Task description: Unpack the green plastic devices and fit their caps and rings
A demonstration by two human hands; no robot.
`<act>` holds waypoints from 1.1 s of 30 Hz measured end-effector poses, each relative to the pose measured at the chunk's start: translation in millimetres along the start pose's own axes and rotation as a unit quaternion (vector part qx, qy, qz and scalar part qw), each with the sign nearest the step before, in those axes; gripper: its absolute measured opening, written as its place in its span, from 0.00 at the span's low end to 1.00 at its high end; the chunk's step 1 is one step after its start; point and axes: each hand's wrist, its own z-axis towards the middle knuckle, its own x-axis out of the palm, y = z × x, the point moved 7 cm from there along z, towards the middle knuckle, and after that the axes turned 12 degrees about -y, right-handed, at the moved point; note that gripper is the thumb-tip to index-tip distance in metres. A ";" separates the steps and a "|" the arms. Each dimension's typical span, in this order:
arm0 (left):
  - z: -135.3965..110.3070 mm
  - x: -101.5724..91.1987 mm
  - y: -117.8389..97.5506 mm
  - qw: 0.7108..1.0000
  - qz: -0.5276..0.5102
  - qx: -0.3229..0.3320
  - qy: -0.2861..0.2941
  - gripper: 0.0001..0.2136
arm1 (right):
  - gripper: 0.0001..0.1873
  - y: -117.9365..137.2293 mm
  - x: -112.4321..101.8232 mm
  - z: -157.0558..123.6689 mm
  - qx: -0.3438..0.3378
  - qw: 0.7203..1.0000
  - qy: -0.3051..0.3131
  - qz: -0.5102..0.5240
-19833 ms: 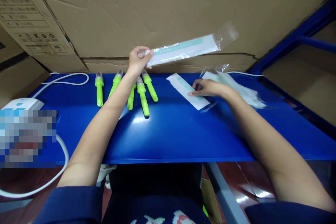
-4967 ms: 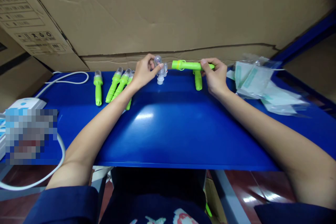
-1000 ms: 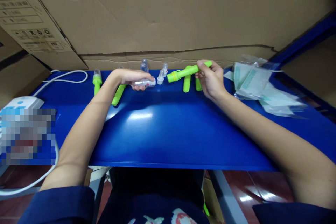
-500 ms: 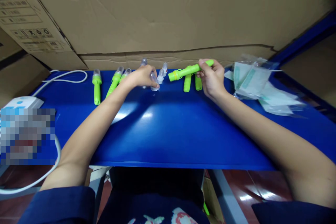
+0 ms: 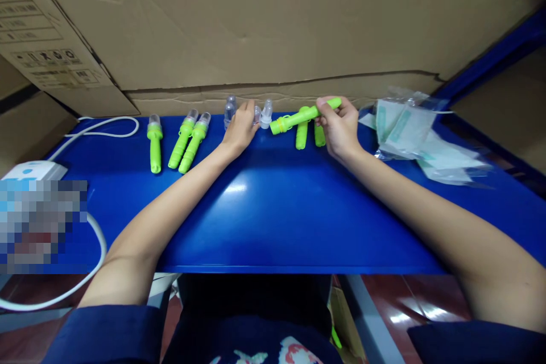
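My right hand grips a lime-green flashlight body, its threaded end pointing left with a yellow ring near it. At the back of the table, my left hand has its fingers closed around a clear plastic cap; the fingertips are partly hidden. Just right of it stands another clear cap. More clear caps stand to the left of the hand. Two green bodies without caps lie beneath the held one, one green body and a second partly covered by my right hand.
Three green flashlights with clear tops, one of them apart, lie on the left of the blue table. Plastic packets are piled at right. A white power strip and cable lie left. Cardboard walls the back.
My left hand has moved back, turning its fingers away from me, with the cap shifted toward the cardboard. My right hand still holds the flashlight body in nearly the same place.
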 end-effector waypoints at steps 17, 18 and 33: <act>13.3 -43.3 -13.7 0.996 -0.035 0.059 -0.057 0.15 | 0.32 -3.9 -2.0 2.4 -0.018 1.000 -0.001 0.004; 14.7 -49.2 -15.0 0.995 -0.028 0.061 -0.068 0.15 | 0.32 -4.3 -2.6 2.8 -0.020 1.000 -0.006 0.006; 16.4 -52.9 14.1 0.944 0.164 0.028 0.284 0.25 | 0.25 13.8 -1.8 -9.4 -0.091 0.990 0.107 -0.022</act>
